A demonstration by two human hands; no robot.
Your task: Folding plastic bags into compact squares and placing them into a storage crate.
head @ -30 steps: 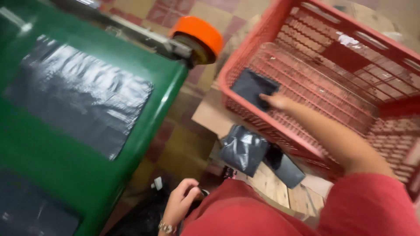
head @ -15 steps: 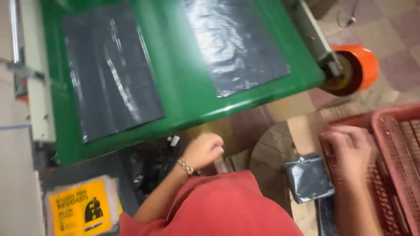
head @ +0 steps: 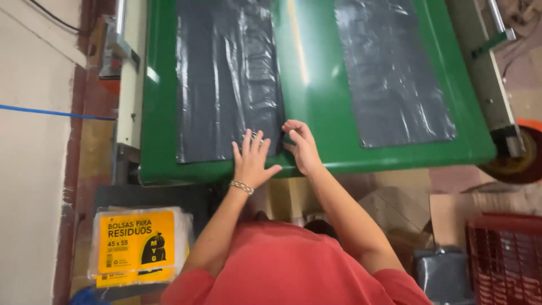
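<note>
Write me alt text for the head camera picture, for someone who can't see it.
Both hands, left hand and right hand, rest on the near corner of a dark grey plastic bag lying flat on a green table. A second grey bag lies to the right.

A big green table (head: 316,107) with a shiny top fills the upper part of the view, and light makes a bright stripe on it. At the left there is a pale wall (head: 28,169) with a blue line across it. The floor (head: 406,197) has reddish-brown tiles. Flat cardboard pieces (head: 451,217) lie on the floor near a red plastic crate (head: 502,254).
</note>
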